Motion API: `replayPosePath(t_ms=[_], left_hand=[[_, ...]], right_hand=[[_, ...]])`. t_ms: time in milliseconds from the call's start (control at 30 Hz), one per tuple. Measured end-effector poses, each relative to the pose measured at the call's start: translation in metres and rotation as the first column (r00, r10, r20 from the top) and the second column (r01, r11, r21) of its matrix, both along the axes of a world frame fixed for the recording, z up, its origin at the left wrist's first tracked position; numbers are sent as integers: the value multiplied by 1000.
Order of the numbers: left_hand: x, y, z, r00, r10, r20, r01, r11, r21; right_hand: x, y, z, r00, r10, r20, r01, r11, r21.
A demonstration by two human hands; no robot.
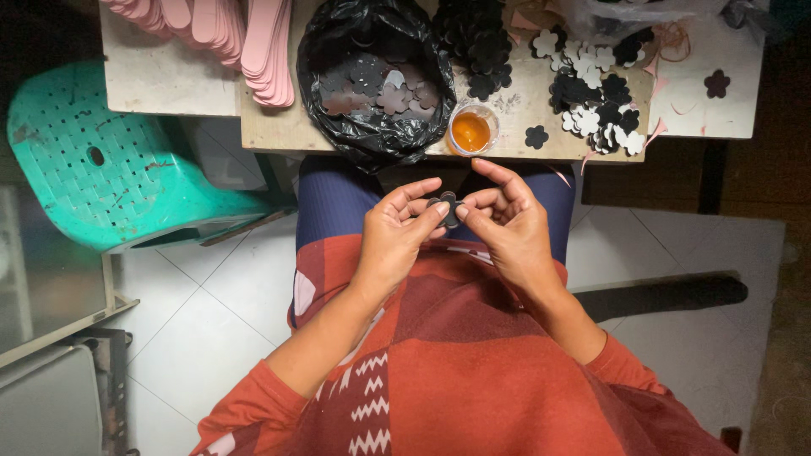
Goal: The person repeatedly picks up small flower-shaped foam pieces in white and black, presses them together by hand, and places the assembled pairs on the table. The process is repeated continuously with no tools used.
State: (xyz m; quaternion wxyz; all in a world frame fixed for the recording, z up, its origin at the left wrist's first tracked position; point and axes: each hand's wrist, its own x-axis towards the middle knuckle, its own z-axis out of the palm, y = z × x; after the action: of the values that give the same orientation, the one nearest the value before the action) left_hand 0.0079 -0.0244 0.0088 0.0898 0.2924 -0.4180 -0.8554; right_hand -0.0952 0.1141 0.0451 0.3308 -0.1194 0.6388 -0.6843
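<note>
Both hands pinch one dark flower cutout (446, 207) between them, left hand (397, 236) and right hand (507, 224) equally close, just below the glue cup (471, 129) on the table (279, 131).

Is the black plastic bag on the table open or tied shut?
Open. The black plastic bag has its mouth spread wide, and dark flower-shaped cutouts show inside. How deep the pile goes cannot be told.

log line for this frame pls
left hand: pinching flower cutout | right hand: pinching same cutout | over lap, apart from table | glue cup untouched
</note>
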Motion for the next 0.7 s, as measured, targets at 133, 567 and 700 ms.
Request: replayPosePath(t_ms=[133,567,700], left_hand=[[-1,0,-2,1000,-4,1,4,1000,9],[-1,-8,13,1000,18,15,-20,990,139],[-1,-8,10,1000,9,22,-12,991,130]], right_hand=[[-2,0,-2,1000,5,-6,-5,1000,4],[-5,-3,-3,999,-39,11,38,998,49],[-6,-3,-5,999,-35,2,35,998,45]])
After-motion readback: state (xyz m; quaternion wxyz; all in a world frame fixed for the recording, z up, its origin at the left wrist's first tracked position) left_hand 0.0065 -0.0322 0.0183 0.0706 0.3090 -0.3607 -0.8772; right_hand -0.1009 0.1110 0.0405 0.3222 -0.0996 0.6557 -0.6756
